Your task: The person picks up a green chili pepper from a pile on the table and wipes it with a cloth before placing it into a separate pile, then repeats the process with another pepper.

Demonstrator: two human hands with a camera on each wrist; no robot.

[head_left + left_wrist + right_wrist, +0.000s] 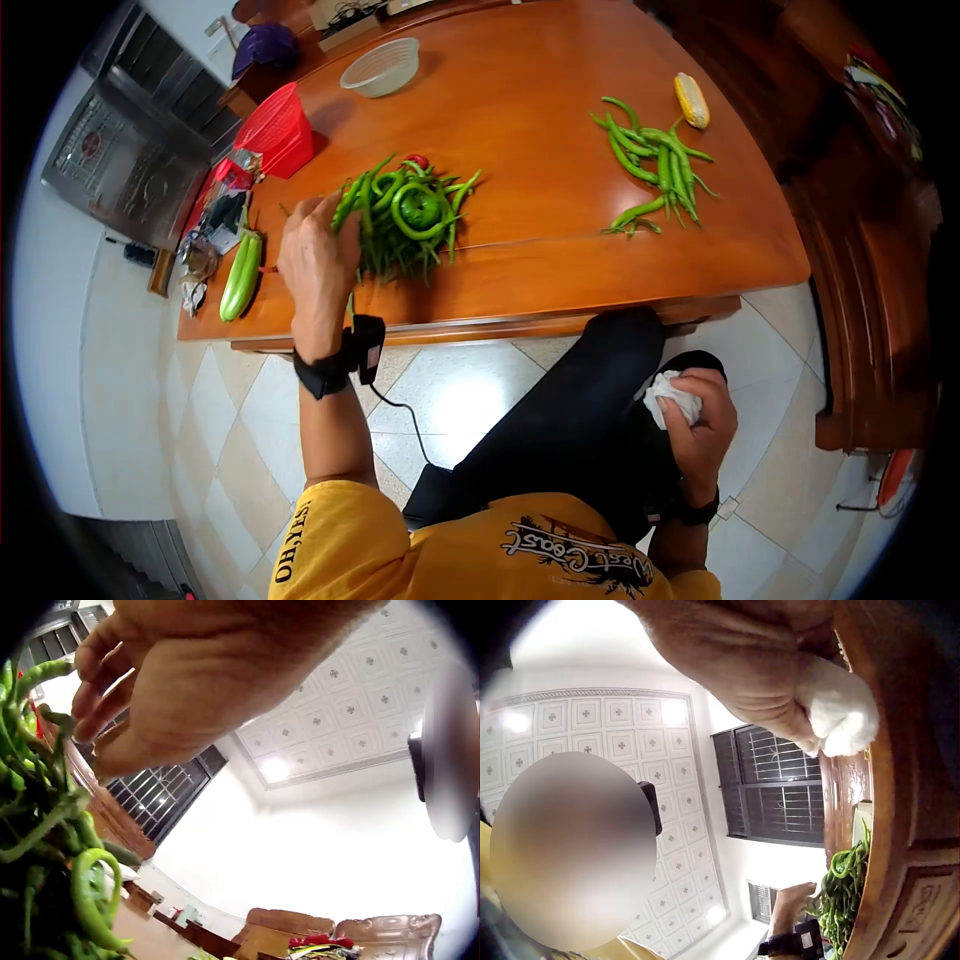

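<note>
At the left side of a pile of long green peppers (400,235) is my left hand (315,262), its fingers bent. In the left wrist view, pepper ends (51,671) come right up to the fingertips of that hand (180,690); whether they pinch one I cannot tell. A curled green pepper (397,212) lies on top of the pile, around a rounder dark green pepper (420,207), and something red (417,160) shows behind. My right hand (703,425) rests low by my leg and grips a crumpled white tissue (672,398), also seen in the right wrist view.
On the wooden table (520,110), a smaller group of green peppers (665,160) and a corn cob (691,100) lie to the right. Left are a pale green eggplant (241,275), a red basket (277,132) and small clutter (205,250). A translucent bowl (380,70) stands farther back.
</note>
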